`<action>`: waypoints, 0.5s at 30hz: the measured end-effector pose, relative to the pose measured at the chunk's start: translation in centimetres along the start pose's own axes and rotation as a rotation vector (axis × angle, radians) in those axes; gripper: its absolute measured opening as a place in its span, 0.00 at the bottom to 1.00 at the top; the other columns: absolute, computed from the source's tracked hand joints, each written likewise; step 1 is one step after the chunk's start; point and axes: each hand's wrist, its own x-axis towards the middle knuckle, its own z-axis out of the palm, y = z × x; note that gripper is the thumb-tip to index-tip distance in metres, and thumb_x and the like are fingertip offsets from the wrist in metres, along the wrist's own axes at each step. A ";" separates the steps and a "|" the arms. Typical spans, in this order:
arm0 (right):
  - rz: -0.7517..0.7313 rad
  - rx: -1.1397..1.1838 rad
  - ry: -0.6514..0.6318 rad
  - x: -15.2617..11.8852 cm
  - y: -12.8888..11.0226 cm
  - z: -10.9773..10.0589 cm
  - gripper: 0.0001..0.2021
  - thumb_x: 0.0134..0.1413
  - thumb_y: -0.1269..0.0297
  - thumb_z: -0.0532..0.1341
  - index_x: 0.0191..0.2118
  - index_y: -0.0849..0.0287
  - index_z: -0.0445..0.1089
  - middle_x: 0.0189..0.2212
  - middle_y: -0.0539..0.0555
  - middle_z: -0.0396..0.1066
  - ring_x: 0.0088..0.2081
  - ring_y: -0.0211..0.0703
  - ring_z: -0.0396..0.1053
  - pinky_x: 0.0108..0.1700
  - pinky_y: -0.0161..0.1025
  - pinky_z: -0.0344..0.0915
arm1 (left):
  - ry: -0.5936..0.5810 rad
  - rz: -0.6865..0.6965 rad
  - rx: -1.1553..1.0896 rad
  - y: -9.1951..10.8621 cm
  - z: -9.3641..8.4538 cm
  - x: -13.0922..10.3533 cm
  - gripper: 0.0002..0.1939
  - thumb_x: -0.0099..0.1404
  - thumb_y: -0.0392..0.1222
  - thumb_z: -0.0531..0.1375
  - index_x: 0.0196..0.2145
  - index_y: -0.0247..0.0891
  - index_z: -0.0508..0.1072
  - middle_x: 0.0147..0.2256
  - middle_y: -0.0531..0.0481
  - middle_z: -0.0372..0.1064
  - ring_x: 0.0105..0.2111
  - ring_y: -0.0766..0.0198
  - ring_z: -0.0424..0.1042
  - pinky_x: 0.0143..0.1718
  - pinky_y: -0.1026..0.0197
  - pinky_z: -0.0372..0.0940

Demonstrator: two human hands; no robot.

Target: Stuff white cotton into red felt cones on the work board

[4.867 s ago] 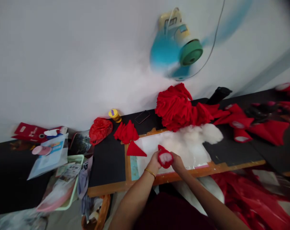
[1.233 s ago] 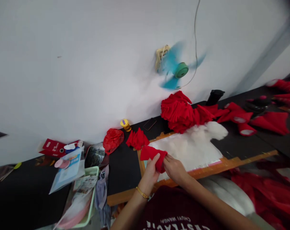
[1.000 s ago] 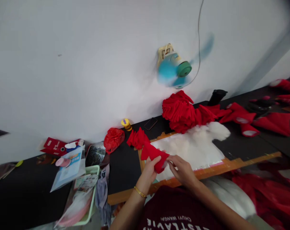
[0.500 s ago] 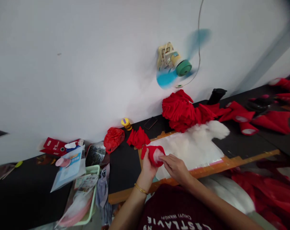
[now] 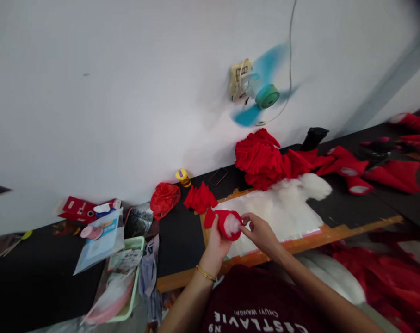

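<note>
My left hand (image 5: 217, 240) is wrapped round a red fabric piece (image 5: 221, 216), whose round open end faces right. White stuffing (image 5: 231, 225) fills that opening. At the opening's edge, my right hand (image 5: 258, 230) has its thumb and forefinger pinched close together; it touches the rim or the stuffing, and whether fluff is between the fingertips is too small to tell. Beyond both hands, a heap of loose white stuffing (image 5: 282, 199) lies on a white sheet (image 5: 241, 245) taped to the table. A small pile of red fabric pieces (image 5: 200, 198) sits just behind the held piece.
A big red fabric stack (image 5: 260, 157) stands against the wall, below a spinning wall fan (image 5: 265, 96). A phone (image 5: 218, 176), a yellow-lidded jar (image 5: 183, 177) and a red plastic bag (image 5: 164, 200) lie at the back. Left is a green-rimmed basket (image 5: 139, 259); right, several stuffed red pieces (image 5: 348, 166).
My right hand has drawn back slightly to the right and up, its fingers now bent at the opening's edge. The red piece has turned a little in my left hand, showing more stuffing.
</note>
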 end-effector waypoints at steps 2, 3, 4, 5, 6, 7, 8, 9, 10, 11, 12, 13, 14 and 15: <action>0.052 0.011 -0.031 0.4 0.1 0.8 0.05 0.50 0.64 0.59 0.35 0.56 0.66 0.28 0.48 0.71 0.24 0.38 0.65 0.30 0.36 0.61 | -0.008 -0.026 0.015 -0.4 0.2 -0.2 0.14 0.66 0.47 0.60 0.41 0.32 0.76 0.35 0.43 0.77 0.36 0.58 0.77 0.46 0.56 0.71; 0.075 -0.010 -0.027 0.5 0.2 1.1 0.05 0.49 0.64 0.59 0.34 0.56 0.65 0.27 0.48 0.70 0.25 0.39 0.65 0.30 0.36 0.61 | -0.004 -0.038 0.020 -0.5 0.3 -0.3 0.14 0.66 0.47 0.60 0.41 0.31 0.76 0.35 0.43 0.78 0.35 0.58 0.77 0.45 0.57 0.71; 0.096 -0.042 -0.019 0.6 0.3 1.3 0.05 0.48 0.65 0.60 0.33 0.56 0.64 0.27 0.48 0.70 0.26 0.39 0.66 0.31 0.36 0.61 | 0.002 -0.044 0.022 -0.7 0.3 -0.3 0.14 0.66 0.47 0.61 0.41 0.31 0.76 0.36 0.43 0.78 0.34 0.59 0.77 0.45 0.57 0.71; 0.109 -0.080 -0.016 0.6 0.3 1.4 0.05 0.48 0.66 0.60 0.33 0.56 0.64 0.27 0.48 0.70 0.27 0.40 0.66 0.31 0.36 0.61 | 0.006 -0.048 0.024 -0.8 0.3 -0.3 0.14 0.66 0.47 0.61 0.40 0.31 0.76 0.36 0.43 0.78 0.34 0.60 0.77 0.44 0.58 0.71; 0.113 -0.113 -0.011 0.5 0.4 1.4 0.06 0.47 0.66 0.60 0.34 0.56 0.64 0.28 0.48 0.70 0.27 0.40 0.67 0.31 0.37 0.61 | 0.011 -0.045 0.024 -0.8 0.2 -0.3 0.14 0.66 0.46 0.61 0.40 0.32 0.76 0.36 0.43 0.78 0.34 0.60 0.76 0.44 0.58 0.71; 0.101 -0.140 0.005 0.4 0.4 1.3 0.07 0.48 0.67 0.60 0.36 0.56 0.64 0.30 0.49 0.71 0.28 0.41 0.67 0.32 0.37 0.62 | 0.016 -0.037 0.024 -0.8 0.1 -0.3 0.13 0.66 0.46 0.61 0.40 0.32 0.76 0.36 0.44 0.78 0.33 0.60 0.76 0.43 0.58 0.71; 0.069 -0.157 0.035 0.1 0.4 1.2 0.09 0.49 0.67 0.60 0.38 0.57 0.65 0.33 0.51 0.71 0.29 0.41 0.68 0.32 0.38 0.63 | 0.024 -0.030 0.024 -0.8 0.0 -0.2 0.13 0.66 0.46 0.61 0.40 0.33 0.76 0.36 0.44 0.78 0.33 0.60 0.76 0.42 0.59 0.71; 0.017 -0.163 0.079 -0.2 0.3 0.9 0.09 0.51 0.67 0.59 0.40 0.57 0.65 0.37 0.53 0.72 0.30 0.42 0.69 0.33 0.39 0.65 | 0.033 -0.022 0.023 -0.7 -0.1 -0.2 0.13 0.65 0.46 0.62 0.40 0.33 0.75 0.35 0.44 0.78 0.32 0.61 0.76 0.41 0.59 0.71; -0.055 -0.158 0.121 -0.5 0.1 0.7 0.10 0.53 0.67 0.58 0.43 0.58 0.66 0.40 0.55 0.72 0.32 0.43 0.70 0.34 0.39 0.66 | 0.042 -0.017 0.022 -0.6 -0.2 -0.1 0.13 0.65 0.47 0.62 0.40 0.33 0.75 0.35 0.45 0.78 0.32 0.61 0.76 0.41 0.59 0.71; -0.148 -0.145 0.150 -0.8 -0.1 0.6 0.10 0.57 0.68 0.57 0.44 0.58 0.67 0.42 0.57 0.72 0.35 0.44 0.71 0.37 0.40 0.68 | 0.047 -0.009 0.026 -0.5 -0.3 0.0 0.13 0.64 0.47 0.63 0.40 0.33 0.75 0.35 0.45 0.77 0.32 0.61 0.76 0.41 0.59 0.71; -0.253 -0.136 0.149 -1.0 -0.3 0.5 0.10 0.59 0.69 0.56 0.46 0.58 0.68 0.43 0.58 0.72 0.38 0.45 0.72 0.39 0.40 0.69 | 0.045 -0.003 0.037 -0.4 -0.4 0.0 0.15 0.63 0.48 0.64 0.40 0.33 0.75 0.36 0.45 0.77 0.33 0.61 0.75 0.41 0.60 0.70; -0.356 -0.140 0.123 -1.2 -0.5 0.6 0.11 0.61 0.71 0.54 0.46 0.57 0.69 0.43 0.58 0.73 0.41 0.45 0.72 0.42 0.40 0.70 | 0.037 -0.006 0.060 -0.4 -0.5 0.1 0.16 0.62 0.49 0.65 0.40 0.33 0.76 0.36 0.44 0.77 0.33 0.61 0.75 0.41 0.60 0.70; -0.445 -0.163 0.084 -1.3 -0.7 0.7 0.13 0.62 0.73 0.52 0.47 0.56 0.70 0.43 0.57 0.74 0.43 0.45 0.72 0.44 0.41 0.71 | 0.027 -0.010 0.090 -0.4 -0.5 0.1 0.18 0.60 0.50 0.66 0.40 0.33 0.76 0.37 0.44 0.77 0.34 0.61 0.75 0.41 0.60 0.69; -0.510 -0.207 0.048 -1.4 -0.9 1.0 0.14 0.62 0.75 0.52 0.46 0.56 0.71 0.43 0.57 0.75 0.44 0.46 0.72 0.46 0.41 0.71 | 0.022 -0.010 0.123 -0.4 -0.5 0.1 0.19 0.59 0.52 0.67 0.40 0.32 0.76 0.37 0.43 0.77 0.34 0.61 0.75 0.41 0.61 0.69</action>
